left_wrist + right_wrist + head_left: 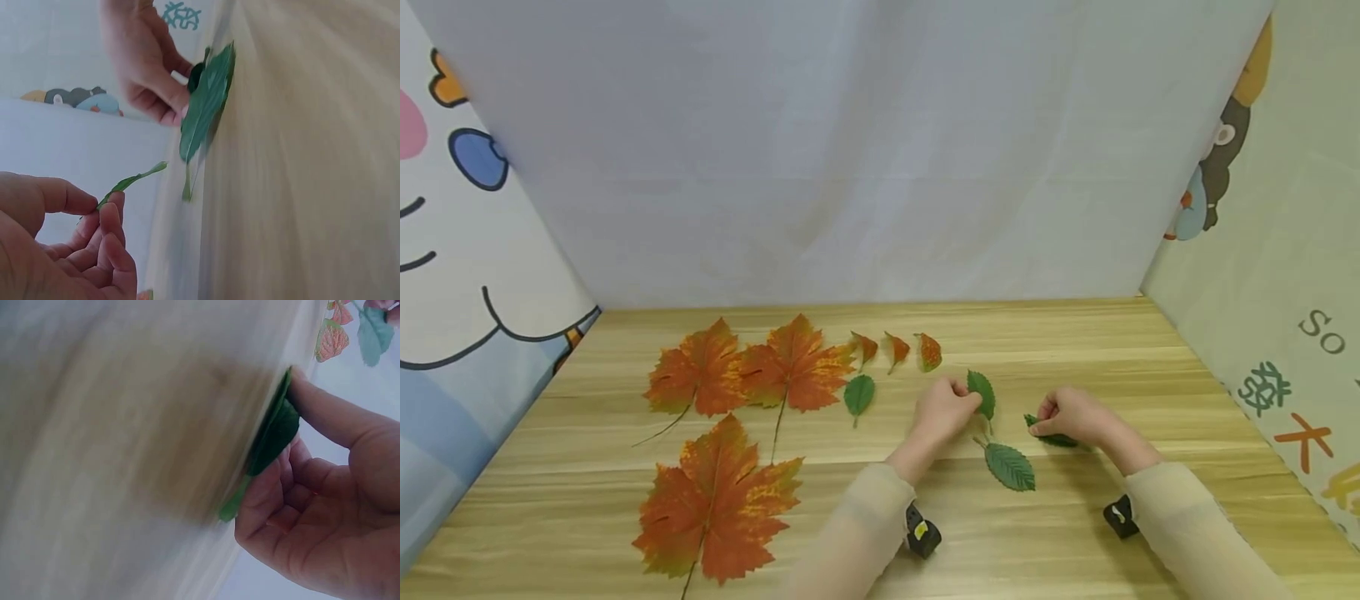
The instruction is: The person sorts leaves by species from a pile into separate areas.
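Observation:
My left hand [946,408] pinches a small green leaf [982,392] between thumb and fingertip, and the left wrist view shows that leaf edge-on [125,182], raised off the table. To the right, my right hand [1071,417] holds a second, darker green leaf [275,434] by its edge, close to the tabletop. Its thumb lies at one end of the leaf and the fingers are curled near the stem. Between the hands, a third green leaf [1010,467] lies flat, its stem pointing up and left.
One more green leaf [859,394] lies left of my left hand. Behind it stand in a row three small orange leaves [897,350]. Large orange-red maple-like leaves [718,500] spread over the left side of the wooden table [1105,333]. A pale cloth wall [880,208] rises behind.

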The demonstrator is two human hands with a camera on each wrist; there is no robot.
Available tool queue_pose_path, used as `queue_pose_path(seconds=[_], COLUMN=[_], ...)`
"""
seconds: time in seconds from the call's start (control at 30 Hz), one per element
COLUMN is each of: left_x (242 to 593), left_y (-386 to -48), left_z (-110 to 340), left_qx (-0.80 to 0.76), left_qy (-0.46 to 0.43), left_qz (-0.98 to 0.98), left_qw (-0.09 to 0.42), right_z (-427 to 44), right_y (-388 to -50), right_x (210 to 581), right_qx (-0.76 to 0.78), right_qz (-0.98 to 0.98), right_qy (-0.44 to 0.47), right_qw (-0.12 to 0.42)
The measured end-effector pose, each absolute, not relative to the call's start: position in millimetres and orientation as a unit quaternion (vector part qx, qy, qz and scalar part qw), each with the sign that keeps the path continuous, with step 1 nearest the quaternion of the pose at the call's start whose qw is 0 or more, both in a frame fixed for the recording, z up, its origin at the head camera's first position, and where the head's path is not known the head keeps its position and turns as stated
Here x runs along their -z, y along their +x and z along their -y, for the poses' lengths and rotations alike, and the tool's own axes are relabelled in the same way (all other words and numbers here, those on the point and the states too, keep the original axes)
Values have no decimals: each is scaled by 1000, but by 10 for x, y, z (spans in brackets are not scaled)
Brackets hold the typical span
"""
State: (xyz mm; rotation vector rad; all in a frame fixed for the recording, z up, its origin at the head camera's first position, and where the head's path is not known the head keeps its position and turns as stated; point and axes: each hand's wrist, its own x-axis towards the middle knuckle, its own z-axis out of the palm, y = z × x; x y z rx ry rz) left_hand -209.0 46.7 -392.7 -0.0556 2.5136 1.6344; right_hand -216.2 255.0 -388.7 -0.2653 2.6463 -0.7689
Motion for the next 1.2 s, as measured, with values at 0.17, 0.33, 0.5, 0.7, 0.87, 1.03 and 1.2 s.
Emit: queue_pose_path(seconds=[0.17,0.33,0.5,0.7,0.87,1.03,1.2], left_x=[3915,3923,3921,3981,4018,3998,3974], left_y=[-2139,-2185,-2211,-2254,-2290,-2321,-2340], left_z=[-256,-60,106,259,365,443,488], left_qx=[-524,-502,-456,-422,-421,-387,-367], left_qy=[-17,-12,-10,-36,-40,-51,-73], left_qz=[-850,-864,-890,-906,-906,-919,-926], left_qw=[54,47,17,6,14,43,57], right_z=[-2552,-2553,-2554,-2550,-2555,-2550,-2543], right_y=[-2173,-2187,-2203,-2215,-2216,-2221,-2222], right_x=[3907,3918,3935,3975,3991,4000,3993], right_qx=[276,279,279,284,286,288,289], right_qz=[-938,-937,-936,-935,-934,-933,-932], right_qy=[-96,-101,-105,-102,-103,-101,-101], right_qw=[188,186,186,188,188,190,192])
